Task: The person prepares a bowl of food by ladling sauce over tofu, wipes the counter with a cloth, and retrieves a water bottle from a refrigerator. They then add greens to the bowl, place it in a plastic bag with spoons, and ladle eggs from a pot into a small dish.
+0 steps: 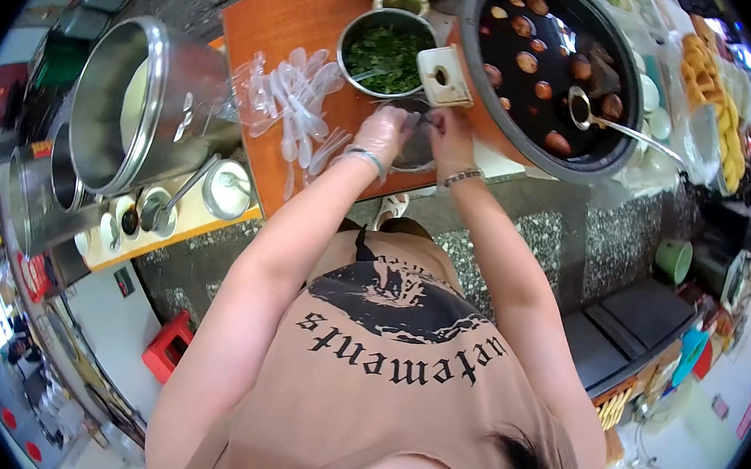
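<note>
My left hand point(382, 137), in a thin see-through glove, and my bare right hand point(451, 141) are close together at the table's near edge. The fingers of both are pinched on the top of a see-through plastic bag point(415, 149) that hangs between them. What is inside it is hard to make out. Just beyond my hands stands a metal bowl of chopped green herbs point(384, 55) with a spoon in it. Clear plastic spoons point(302, 107) lie in a loose pile left of my left hand. A small white square container point(443, 76) is beside my right fingertips.
A large pot point(538, 164) of dark liquid with eggs and a ladle point(622, 126) stands at the right. Twisted dough sticks point(713, 103) lie beyond it. At the left is a tall steel pot point(136, 169), with a white bowl point(228, 188) nearby. Two small bowls sit behind the herbs.
</note>
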Tool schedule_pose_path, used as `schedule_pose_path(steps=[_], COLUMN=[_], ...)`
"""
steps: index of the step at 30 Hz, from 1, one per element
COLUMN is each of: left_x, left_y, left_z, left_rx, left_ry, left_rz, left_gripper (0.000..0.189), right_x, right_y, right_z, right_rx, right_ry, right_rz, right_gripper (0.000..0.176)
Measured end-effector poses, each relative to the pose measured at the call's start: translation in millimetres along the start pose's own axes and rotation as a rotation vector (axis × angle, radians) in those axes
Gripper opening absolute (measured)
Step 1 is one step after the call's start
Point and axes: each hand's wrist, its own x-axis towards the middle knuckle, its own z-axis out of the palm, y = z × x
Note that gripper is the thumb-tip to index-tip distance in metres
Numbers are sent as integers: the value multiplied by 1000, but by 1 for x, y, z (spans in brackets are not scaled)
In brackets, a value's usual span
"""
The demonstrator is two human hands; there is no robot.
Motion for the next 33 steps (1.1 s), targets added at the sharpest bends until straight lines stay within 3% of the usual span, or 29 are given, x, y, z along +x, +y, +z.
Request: schedule_pose_path(steps=[2, 4, 6, 10, 12, 14, 15, 16, 17, 19, 20, 22, 24, 25, 28, 29, 30, 32, 33], left_x=[-3, -5, -21, -76, -108, -144, -155, -168, -176, -174, -171, -156, -140, -137, -134, -131, -133, -136, -145], left_y=[4, -11, 25, 16, -28, -76, -91, -102, -111, -119, -119, -119, -122, -130, -159, -160, -168, -182, -182], left_z=[2, 22, -15, -55, -66, -68, -66, -63, -60, -46, -39, -35, -36, -30, -40, -54, -59, -71, -71], left_rx=[-19, -86, 28, -77, 54, 160, 158, 160, 161, 149, 140, 123, -14, -5, 24, -44, -49, -202, -175], left_ry=[-18, 66, 19, 108, 223, 212, 210, 152, 91, 67, 44, 25, -12, 68, 2, -23, -26, -180, -33], left_rz=[-68, -128, -50, 89, -59, -460, -463, -598, -733, -739, -745, -753, -809, -804, -796, -828, -824, -916, -852], left_gripper=[27, 40, 50, 49, 47, 54, 54, 62, 71, 79, 88, 82, 65, 47, 36, 28, 28, 23, 20], right_x=[1, -3, -18, -56, -70, -79, -79, -75, -67, -45, -32, -15, -1, 2, -1, 0, 3, 5, 1], right_y=[-3, -9, -23, -49, -68, -84, -76, -67, -69, -74, -67, -53, -96, -114, -115, -64, -71, -83, -75], right_z=[8, 12, 3, -3, 7, 33, 57, 82, 98, 128, 151, 193, 179, 172, 170, 207, 197, 176, 176], right_rx=[-72, -145, -86, 169, 196, 227, 369, 507, 504, 453, 448, 140, 7, -123, -133, -62, -66, -293, -57], right_ry=[14, 258, 195, 5, -154, -347, -447, -543, -545, -573, -569, -341, -350, -368, -364, -187, -182, -367, -250], right_rz=[-48, -206, -192, -141, -251, -76, 163, 405, 411, 709, 717, 649, 623, 590, 433, 379, 382, 266, 412], right_gripper=[29, 32, 32, 22, 11, 15, 22, 30, 30, 53, 53, 67, 64, 61, 51, 40, 40, 34, 33])
